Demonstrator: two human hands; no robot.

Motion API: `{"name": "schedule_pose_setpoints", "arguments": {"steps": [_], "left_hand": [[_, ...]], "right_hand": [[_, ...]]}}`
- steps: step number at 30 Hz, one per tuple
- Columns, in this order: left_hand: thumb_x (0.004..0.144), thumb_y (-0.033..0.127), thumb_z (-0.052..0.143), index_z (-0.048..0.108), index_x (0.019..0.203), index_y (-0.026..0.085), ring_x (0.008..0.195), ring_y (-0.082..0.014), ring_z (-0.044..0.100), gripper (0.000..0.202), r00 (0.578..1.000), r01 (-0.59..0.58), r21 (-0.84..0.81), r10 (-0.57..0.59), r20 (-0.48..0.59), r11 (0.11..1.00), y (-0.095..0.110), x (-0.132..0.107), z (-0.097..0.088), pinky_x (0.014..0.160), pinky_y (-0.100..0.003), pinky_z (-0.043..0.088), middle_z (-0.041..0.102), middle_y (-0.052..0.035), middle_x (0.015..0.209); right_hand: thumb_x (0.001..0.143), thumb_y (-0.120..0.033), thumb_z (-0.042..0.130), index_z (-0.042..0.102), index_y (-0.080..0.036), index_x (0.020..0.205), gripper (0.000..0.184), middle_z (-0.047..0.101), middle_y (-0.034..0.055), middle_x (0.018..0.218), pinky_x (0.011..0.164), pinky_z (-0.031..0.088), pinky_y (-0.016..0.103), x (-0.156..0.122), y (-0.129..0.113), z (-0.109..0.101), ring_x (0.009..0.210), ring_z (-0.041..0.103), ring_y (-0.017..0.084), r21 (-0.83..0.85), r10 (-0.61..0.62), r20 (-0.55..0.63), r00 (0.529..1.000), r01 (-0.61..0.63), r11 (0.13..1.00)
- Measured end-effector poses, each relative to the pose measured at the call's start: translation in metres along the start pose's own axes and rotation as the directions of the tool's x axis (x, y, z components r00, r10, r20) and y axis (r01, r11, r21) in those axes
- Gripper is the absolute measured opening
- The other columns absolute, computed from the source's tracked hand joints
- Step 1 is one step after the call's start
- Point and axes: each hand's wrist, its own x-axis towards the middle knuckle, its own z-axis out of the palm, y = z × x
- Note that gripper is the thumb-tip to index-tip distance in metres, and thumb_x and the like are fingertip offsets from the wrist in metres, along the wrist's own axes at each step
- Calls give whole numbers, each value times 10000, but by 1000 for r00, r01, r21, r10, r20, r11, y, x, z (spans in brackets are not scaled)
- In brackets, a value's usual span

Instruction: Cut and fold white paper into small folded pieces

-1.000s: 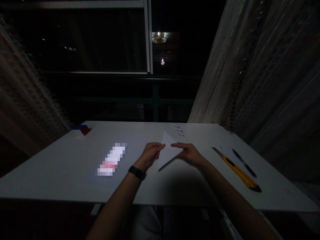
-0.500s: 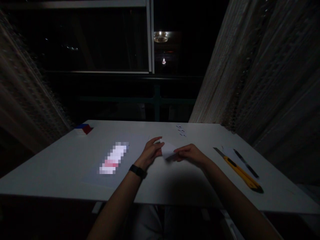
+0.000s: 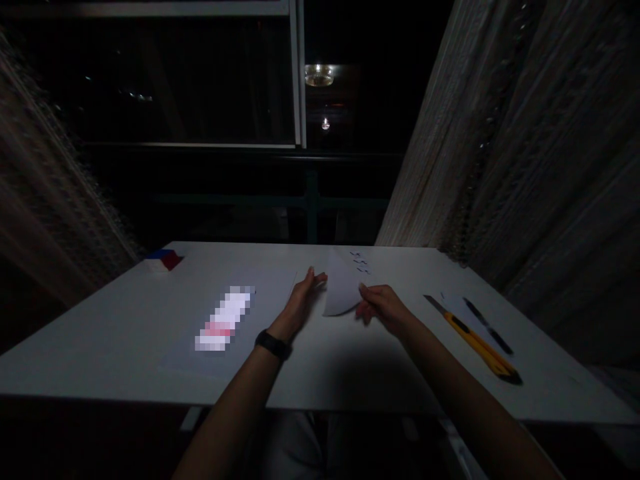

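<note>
A white piece of paper (image 3: 343,288) stands raised above the table, its lower edge curving. My right hand (image 3: 384,307) pinches it at the right side between thumb and fingers. Just left of the paper is my left hand (image 3: 301,297), its thumb and fingers stretched out and apart, close to the paper's left edge. Whether its fingertips touch the paper I cannot tell. Behind the paper, several small dark-marked pieces (image 3: 361,262) lie on the table.
On the right lie a yellow utility knife (image 3: 475,343) with its blade out and a black pen (image 3: 487,325). A bright pixelated phone-shaped thing (image 3: 225,320) rests on white sheets (image 3: 183,360) at left. A blue, red and white block (image 3: 163,260) sits at the table's (image 3: 100,347) far left.
The paper has gone from lying low and folded-looking between both hands to standing upright and opened out. My left hand's fingers have come off it and spread; my right hand still pinches it.
</note>
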Motion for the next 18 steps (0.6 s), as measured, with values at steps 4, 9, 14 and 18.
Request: {"name": "schedule_pose_setpoints", "arguments": {"steps": [4,9,14,18], "left_hand": [[626,500,673,659,724,107,679,-173,602,406,996,-31,28,29,79,999,-1,-4,4,633,-262,439,655,-72,694],[653,437,674,631,656,111,512,-108,524,329,1000,-8,75,7,10,997,-7,-3,2,499,-222,374,609,-24,594],[653,446,667,621,625,112,498,-100,502,338,1000,-20,106,20,4,994,-4,-3,0,476,-213,355,589,-17,572],[641,455,674,635,666,106,503,-103,512,352,1000,9,104,-11,22,995,-2,-5,2,462,-208,355,606,-32,597]], "right_hand": [[683,-513,621,566,-133,518,418,528,4,347,260,216,179,-1,-2,2,245,362,62,-14,-31,-16,999,31,999],[630,-385,709,561,-139,504,314,476,-39,332,310,204,187,-3,-3,1,277,326,45,-44,-81,-7,997,81,996],[703,-417,642,547,-137,455,386,500,-14,354,334,214,194,-3,-2,1,296,333,45,-82,-111,12,994,112,990],[733,-419,607,551,-130,430,422,469,-7,333,337,226,200,-2,-1,0,301,337,51,-109,-131,9,991,131,985]]}}
